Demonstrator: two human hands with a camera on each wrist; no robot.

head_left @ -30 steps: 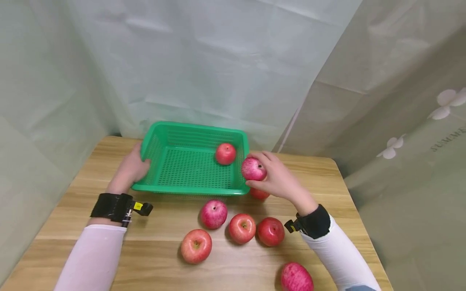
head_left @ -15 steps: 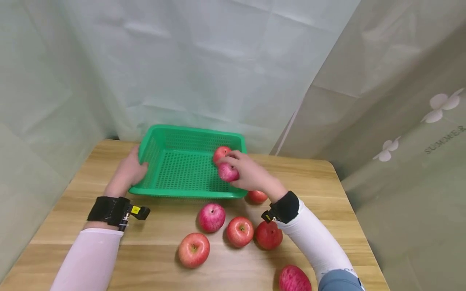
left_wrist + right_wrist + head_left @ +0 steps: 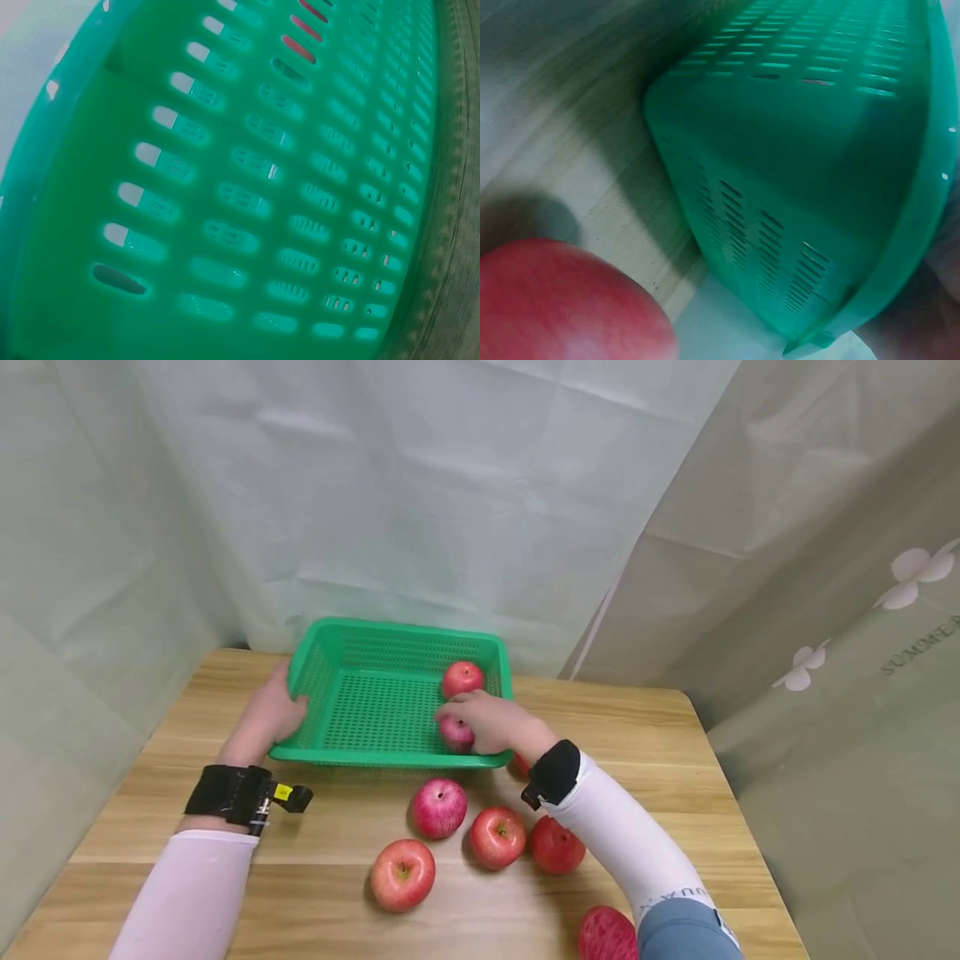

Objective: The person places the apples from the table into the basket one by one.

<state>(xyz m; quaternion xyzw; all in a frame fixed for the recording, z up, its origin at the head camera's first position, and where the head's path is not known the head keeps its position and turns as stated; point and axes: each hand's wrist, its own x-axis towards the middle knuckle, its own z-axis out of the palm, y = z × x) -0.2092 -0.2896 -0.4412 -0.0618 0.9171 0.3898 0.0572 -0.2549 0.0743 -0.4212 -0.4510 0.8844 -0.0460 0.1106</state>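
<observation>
Left hand is closed over the left end of the green basket, thumb lapped over the rim, fingers hidden on the outside. The basket sits near the worktop's back edge, toward its back left corner; it looks like thin, springy plastic, light enough to slide if nudged, so the rim seems the sound place to hold. Nearer the front edge lies a yellowish-red apple; behind and right of that, a bright pink apple. Inside the basket's front right corner is a magenta apple, and behind it a round red apple. Right hand curls its fingers round the magenta apple from above; whether that fruit bears on the basket floor cannot be told. Out on the worktop follow a glossy red apple, a mostly covered apple just outside the basket's front right corner, a dark red apple, and toward the front edge a mottled apple by the blue sleeve. All should feel firm, smooth and fairly weighty, apt to roll and to bruise if dropped; fingers round the widest part ought to hold best.
</observation>
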